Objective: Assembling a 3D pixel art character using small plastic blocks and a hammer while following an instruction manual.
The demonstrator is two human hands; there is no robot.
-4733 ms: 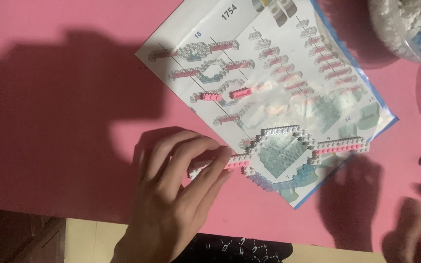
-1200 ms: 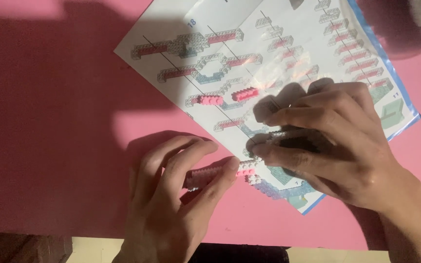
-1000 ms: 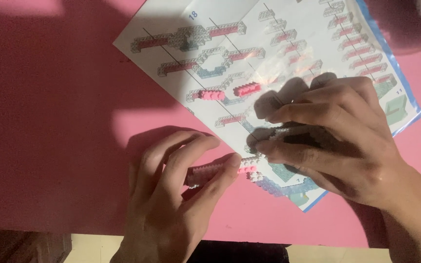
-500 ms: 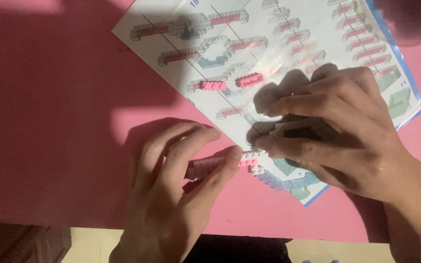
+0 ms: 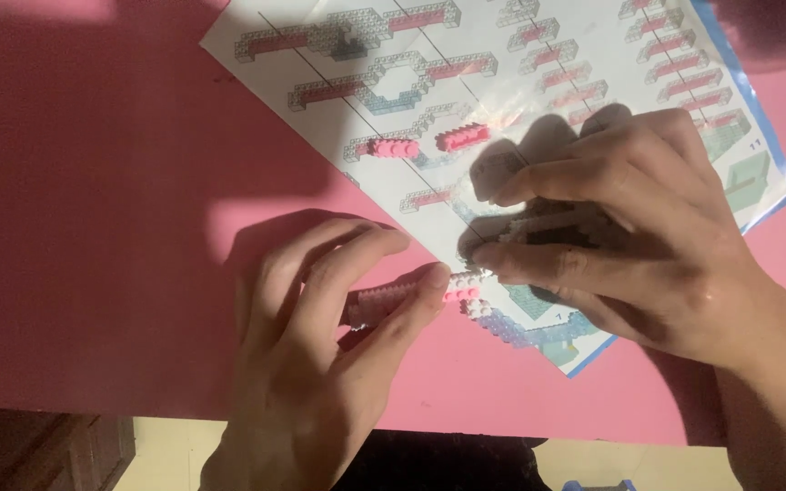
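The left hand pinches the brick model's pink end steady while the right hand curls closed over its middle, pressing it onto the instruction sheet.

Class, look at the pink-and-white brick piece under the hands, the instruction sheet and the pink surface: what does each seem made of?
Brick piece: probably moulded plastic, judging by its small studs. Instruction sheet: glossy printed paper, thin and flat with a glare patch. Pink surface: smooth and matte; its material cannot be told.
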